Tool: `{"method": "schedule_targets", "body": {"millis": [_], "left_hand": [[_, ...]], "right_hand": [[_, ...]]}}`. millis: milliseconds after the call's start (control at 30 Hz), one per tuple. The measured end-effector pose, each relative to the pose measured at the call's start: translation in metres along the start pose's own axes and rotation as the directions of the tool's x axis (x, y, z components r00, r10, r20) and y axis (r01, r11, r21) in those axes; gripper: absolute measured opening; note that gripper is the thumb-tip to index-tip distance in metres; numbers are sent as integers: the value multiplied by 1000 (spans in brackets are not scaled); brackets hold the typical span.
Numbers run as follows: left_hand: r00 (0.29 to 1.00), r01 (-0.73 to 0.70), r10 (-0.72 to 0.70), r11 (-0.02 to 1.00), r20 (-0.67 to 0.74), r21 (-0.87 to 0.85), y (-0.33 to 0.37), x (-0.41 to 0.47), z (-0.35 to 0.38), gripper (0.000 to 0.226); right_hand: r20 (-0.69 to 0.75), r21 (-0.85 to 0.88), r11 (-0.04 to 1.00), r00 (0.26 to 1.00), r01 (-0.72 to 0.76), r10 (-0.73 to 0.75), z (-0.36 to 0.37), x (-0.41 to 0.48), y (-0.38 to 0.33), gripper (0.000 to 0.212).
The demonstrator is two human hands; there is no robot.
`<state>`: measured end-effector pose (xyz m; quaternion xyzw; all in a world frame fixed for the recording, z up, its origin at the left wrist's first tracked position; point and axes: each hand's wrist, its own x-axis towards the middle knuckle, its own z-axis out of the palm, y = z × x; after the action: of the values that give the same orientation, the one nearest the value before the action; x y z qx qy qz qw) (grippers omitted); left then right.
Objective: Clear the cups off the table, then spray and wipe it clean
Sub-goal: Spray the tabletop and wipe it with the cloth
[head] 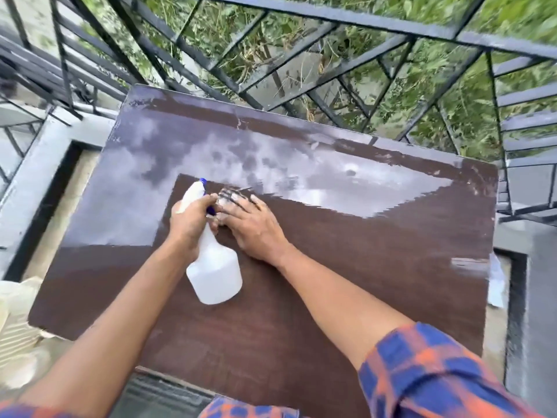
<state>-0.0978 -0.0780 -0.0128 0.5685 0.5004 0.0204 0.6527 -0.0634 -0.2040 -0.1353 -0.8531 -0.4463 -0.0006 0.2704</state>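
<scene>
A dark brown table point(376, 260) fills the middle of the view, its far half glossy and reflecting the sky. My left hand point(191, 220) grips the neck of a white spray bottle point(215, 277) with a blue nozzle, held above the table with the nozzle pointing away from me. My right hand point(256, 229) lies flat on the table just right of the bottle, fingers pressing on a small pale cloth point(230, 197) with dark stripes. The hand hides most of the cloth. I see no cups on the table.
A black metal railing point(301, 70) runs close behind the table and along both sides, with green plants beyond it. A pale plastic chair point(15, 312) stands at the table's left near corner. Something white point(495, 285) hangs past the right edge.
</scene>
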Motion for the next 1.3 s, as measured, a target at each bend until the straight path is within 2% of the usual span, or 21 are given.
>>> {"method": "schedule_targets", "body": {"millis": [100,167,267,400,533,700,800,900,967,1033,1100,1133,1300], "left_hand": [[1000,-4,3,999,23,43,8,16,5,12],[999,2,-4,999,37,55,15,25,16,5],[997,-3,-1,999,79,47,26,38,39,8],[983,-27,12,996,186,82,40,48,77,15],[962,17,-43,995,271,98,43,52,108,8],[929,13,-60,991,364,130,39,40,142,9],[902,-16,-48,989,430,145,31,29,154,7],[890,-17,-62,986,451,168,24,18,161,3],[887,-5,-74,986,455,169,21,13,162,4],[878,-1,-87,983,470,185,17,10,162,24],[879,-4,-91,980,469,198,12,9,161,51],[877,-15,-87,978,472,209,10,7,161,57],[877,-13,-94,975,471,220,8,-1,162,55]], "right_hand": [[-22,-26,997,997,-70,69,-7,36,29,37],[-37,-58,979,981,-195,193,-13,66,47,41],[-60,-99,913,919,-395,391,-24,94,77,47],[-173,-162,828,841,-537,512,-48,80,120,52],[-302,-146,676,684,-722,664,-84,30,172,50],[-386,-119,457,465,-881,797,-152,-76,244,51],[-400,-119,360,377,-925,835,-187,-136,271,51],[-359,-114,324,343,-939,868,-214,-179,296,52],[-321,-88,343,353,-935,879,-224,-197,311,56],[-312,-36,359,352,-933,883,-226,-209,312,57],[-335,4,345,324,-938,885,-219,-216,303,54],[-345,26,331,302,-943,889,-218,-218,296,53],[-362,109,297,240,-949,901,-202,-245,245,52]]}}
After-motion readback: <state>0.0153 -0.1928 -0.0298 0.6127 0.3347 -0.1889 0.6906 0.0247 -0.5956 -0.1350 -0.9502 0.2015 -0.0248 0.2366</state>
